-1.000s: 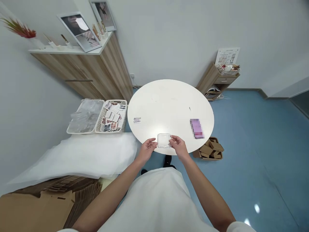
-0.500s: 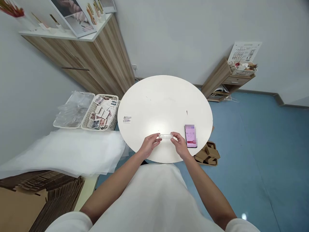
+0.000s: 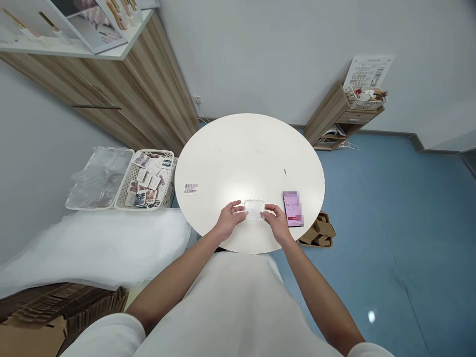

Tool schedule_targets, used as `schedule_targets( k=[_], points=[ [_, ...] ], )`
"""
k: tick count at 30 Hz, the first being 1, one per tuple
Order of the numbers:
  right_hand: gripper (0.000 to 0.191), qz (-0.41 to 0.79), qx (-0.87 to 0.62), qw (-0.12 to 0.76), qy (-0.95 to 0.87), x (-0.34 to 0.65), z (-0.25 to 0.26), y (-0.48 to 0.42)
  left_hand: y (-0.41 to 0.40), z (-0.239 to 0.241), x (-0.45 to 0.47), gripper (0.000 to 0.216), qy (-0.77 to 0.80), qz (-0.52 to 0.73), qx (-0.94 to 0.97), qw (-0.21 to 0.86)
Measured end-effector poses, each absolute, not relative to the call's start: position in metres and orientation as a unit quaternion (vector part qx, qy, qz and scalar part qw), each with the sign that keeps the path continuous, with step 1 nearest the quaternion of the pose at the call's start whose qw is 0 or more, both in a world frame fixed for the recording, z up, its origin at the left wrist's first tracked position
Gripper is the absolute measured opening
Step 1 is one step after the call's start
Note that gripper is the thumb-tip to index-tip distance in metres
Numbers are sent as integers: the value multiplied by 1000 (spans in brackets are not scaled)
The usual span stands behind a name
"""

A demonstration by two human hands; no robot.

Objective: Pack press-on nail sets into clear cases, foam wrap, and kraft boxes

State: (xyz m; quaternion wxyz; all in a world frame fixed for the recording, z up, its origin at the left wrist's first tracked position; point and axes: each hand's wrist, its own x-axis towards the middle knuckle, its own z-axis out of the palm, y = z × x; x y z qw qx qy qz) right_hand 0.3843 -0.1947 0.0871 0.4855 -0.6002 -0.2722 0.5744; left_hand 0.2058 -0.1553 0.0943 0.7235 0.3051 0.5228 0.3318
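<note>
A small clear plastic box (image 3: 254, 210) with rounded corners is between my hands over the near part of the round white table (image 3: 245, 148). My left hand (image 3: 230, 219) grips its left side, with the thumb at the lower left corner and the fingers stretched along the edge. On the opposite side my right hand (image 3: 275, 221) holds it in the same way, thumb at the lower right corner. The box's broad face is turned towards me, and I cannot make out anything inside. A card of small patterned nail-like pieces (image 3: 191, 189) lies at the table's left.
Right of my right hand lies a phone (image 3: 292, 206). Left of the table stand a basket of cards (image 3: 170, 184) and a white tray of clear plastic pieces (image 3: 70, 204). Below them are white sheets (image 3: 111, 243). A box of brown cartons (image 3: 320, 230) sits on the floor at right.
The clear plastic box has turned from edge-on to showing its broad face. Both hands stay at its sides with fingers a little more spread. The whole view has shifted slightly.
</note>
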Motion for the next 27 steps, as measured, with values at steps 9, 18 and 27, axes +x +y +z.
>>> schedule_targets(
  k=[9,18,27],
  points=[
    [29,512,-636,508,-274,372,89,-202,-153,99,200,41,478,224,392,754],
    [44,425,-625,329,-566,392,115,-207,-150,96,196,58,483,246,447,712],
    [41,322,-535,196,-756,395,118,-194,-158,102,194,76,425,236,526,698]
  ],
)
